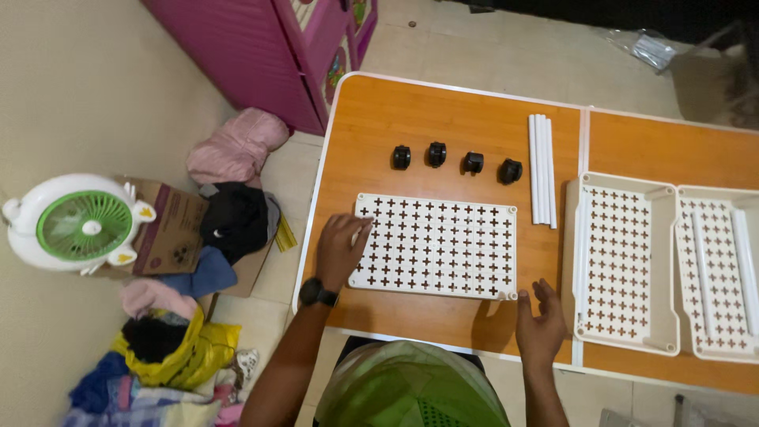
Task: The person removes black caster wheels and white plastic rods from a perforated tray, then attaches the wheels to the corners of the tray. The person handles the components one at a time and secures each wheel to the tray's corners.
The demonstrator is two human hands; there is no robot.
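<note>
While left hand point(338, 251) rests flat on white tray point(435, 247), right hand point(541, 323) open, orange table point(443, 126), tiled floor point(506, 55).

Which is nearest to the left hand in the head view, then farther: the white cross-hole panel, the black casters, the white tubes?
From the left hand:
1. White cross-hole panel, touching it, just right.
2. Black casters, in a row beyond the panel.
3. White tubes, far right of the casters.
</note>
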